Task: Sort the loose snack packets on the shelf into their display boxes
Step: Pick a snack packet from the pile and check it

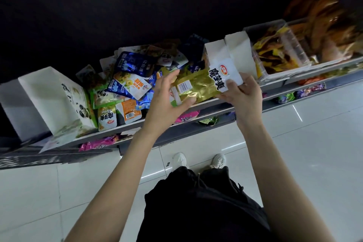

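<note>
Right hand (242,94) pinches white end of gold packet (198,86); left hand (165,102) grips other end, thumb underneath. Loose packets (127,82) heaped on shelf (125,129).

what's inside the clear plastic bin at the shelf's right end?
Yellow and orange snack packets fill the clear plastic bin; motion blur hides their print, and the top ones cover whatever lies beneath.

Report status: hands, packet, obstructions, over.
Left hand and right hand both grip gold packet. Held above shelf front, white display box just behind. Loose pile at left, nothing blocking.
</note>
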### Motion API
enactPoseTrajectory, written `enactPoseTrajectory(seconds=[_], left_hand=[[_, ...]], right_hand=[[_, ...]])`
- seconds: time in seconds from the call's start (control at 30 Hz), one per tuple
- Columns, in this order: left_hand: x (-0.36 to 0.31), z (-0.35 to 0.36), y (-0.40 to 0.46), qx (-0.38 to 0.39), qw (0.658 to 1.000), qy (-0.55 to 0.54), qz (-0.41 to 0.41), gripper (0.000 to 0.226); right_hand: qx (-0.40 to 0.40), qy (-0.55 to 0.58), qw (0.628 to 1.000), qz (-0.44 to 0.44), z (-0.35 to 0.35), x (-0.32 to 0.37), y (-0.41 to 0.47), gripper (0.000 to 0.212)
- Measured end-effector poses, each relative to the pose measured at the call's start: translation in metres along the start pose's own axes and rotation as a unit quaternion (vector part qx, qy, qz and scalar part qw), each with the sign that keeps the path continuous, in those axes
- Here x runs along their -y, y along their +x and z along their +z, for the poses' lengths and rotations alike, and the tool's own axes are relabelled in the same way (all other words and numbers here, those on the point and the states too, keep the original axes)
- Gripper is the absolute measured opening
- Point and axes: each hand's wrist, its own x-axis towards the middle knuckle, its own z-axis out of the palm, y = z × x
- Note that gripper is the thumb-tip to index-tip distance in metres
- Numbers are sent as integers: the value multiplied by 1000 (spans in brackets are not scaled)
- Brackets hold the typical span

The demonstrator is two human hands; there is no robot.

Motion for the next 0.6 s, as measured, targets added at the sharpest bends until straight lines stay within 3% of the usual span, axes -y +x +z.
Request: enactPoseTrajectory(seconds=[0.07,0.13,0.2,0.27,0.3,0.37,0.47,0.53,0.6], left_hand=[[-7,8,1,-7,969,218,121,77],[-14,19,7,-21,922,326,208,65],[-19,29,18,-26,917,313,247,38],[-23,34,36,0,936,257,240,22],[-25,36,48,25,950,223,216,20],[-31,44,74,94,967,175,160,20],[-38,72,109,153,967,139,151,21],[-42,93,129,124,975,87,163,22],[-37,117,146,36,984,83,156,35]], right_hand=[[15,25,999,21,-6,1,-1,35],[40,19,999,26,-14,2,-2,39],[69,-23,997,19,-27,2,-4,30],[103,-148,983,-35,-48,3,-2,38],[109,-238,962,-82,-62,4,4,44],[72,-380,904,-182,-86,4,20,37],[27,-408,870,-276,-105,10,50,20],[2,-424,848,-318,-111,13,69,21],[-44,-451,819,-350,-117,13,86,17]])
